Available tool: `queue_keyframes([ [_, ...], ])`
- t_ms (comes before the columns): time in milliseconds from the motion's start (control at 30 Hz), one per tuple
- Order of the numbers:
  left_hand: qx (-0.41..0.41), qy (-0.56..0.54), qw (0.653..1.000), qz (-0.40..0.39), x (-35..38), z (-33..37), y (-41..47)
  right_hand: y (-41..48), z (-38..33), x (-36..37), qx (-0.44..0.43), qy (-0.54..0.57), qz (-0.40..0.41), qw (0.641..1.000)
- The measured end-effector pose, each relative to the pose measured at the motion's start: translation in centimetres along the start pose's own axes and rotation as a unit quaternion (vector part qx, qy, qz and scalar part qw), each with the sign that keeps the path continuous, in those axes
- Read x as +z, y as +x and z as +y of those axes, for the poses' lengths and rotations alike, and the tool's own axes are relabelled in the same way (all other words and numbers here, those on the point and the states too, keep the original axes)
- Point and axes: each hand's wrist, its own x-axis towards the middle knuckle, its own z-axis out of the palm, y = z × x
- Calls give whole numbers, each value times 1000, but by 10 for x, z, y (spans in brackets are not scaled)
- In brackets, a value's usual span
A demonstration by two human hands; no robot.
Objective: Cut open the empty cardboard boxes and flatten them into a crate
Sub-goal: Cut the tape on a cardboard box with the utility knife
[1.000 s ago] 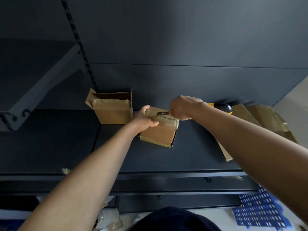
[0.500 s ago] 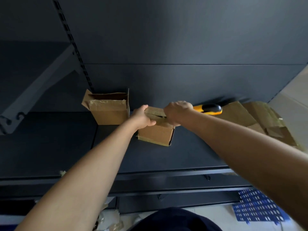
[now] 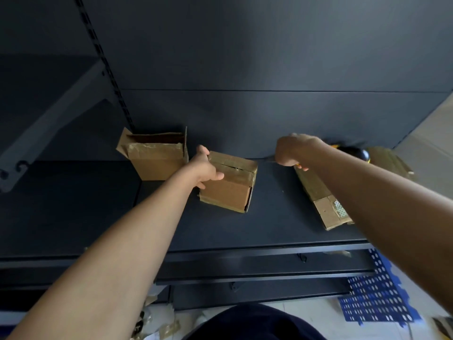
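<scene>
A small taped cardboard box (image 3: 230, 190) sits on the dark shelf (image 3: 269, 217), its top tape slit along the middle seam. My left hand (image 3: 204, 169) grips the box's upper left corner. My right hand (image 3: 294, 149) is to the right of the box, off it, closed around a yellow and black utility knife (image 3: 353, 152) whose blade tip points left. A second box (image 3: 157, 155) with opened flaps stands to the left against the back wall. Flattened cardboard (image 3: 326, 202) lies on the shelf under my right forearm.
A blue perforated crate (image 3: 375, 298) stands on the floor at the lower right. Tape and cardboard scraps (image 3: 159, 325) litter the floor at the lower left. A slotted upright and a shelf bracket (image 3: 49, 119) are at the left.
My right hand has drawn the knife rightward across the box top and off its right edge, leaving the tape split. My left hand has kept its hold on the box.
</scene>
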Motion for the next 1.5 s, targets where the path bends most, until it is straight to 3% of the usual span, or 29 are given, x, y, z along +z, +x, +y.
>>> queue_keyframes([
  [100,39,26,999,2,3,7,-1,19,2,23,-5,262,30,965],
  [200,73,57,994,66,11,13,1,27,-9,43,28,522,-71,849],
  [233,56,50,992,101,15,15,1,27,-10,48,53,564,-112,817],
  [300,12,35,989,145,23,19,0,26,-9,53,58,587,-182,786],
  [367,4,53,994,100,33,21,-2,27,-6,54,38,591,-218,776],
  [433,12,121,992,36,44,22,-5,28,-3,52,52,586,-205,783],
  [600,77,202,974,-69,43,28,-2,35,10,44,28,495,-116,861],
  [733,77,218,972,-42,43,35,-4,39,26,35,-37,410,-74,908],
  [833,65,355,928,-88,53,32,-12,42,35,30,-51,386,-72,918],
  [900,93,383,914,-99,51,29,-14,41,40,25,-73,367,-95,923],
  [1100,212,292,929,-81,37,22,-13,36,42,12,-136,281,-159,937],
  [1367,215,217,952,-26,34,2,-18,29,14,3,-178,215,-138,950],
  [1500,225,223,948,-24,34,1,-22,23,-12,7,-170,114,-75,976],
])
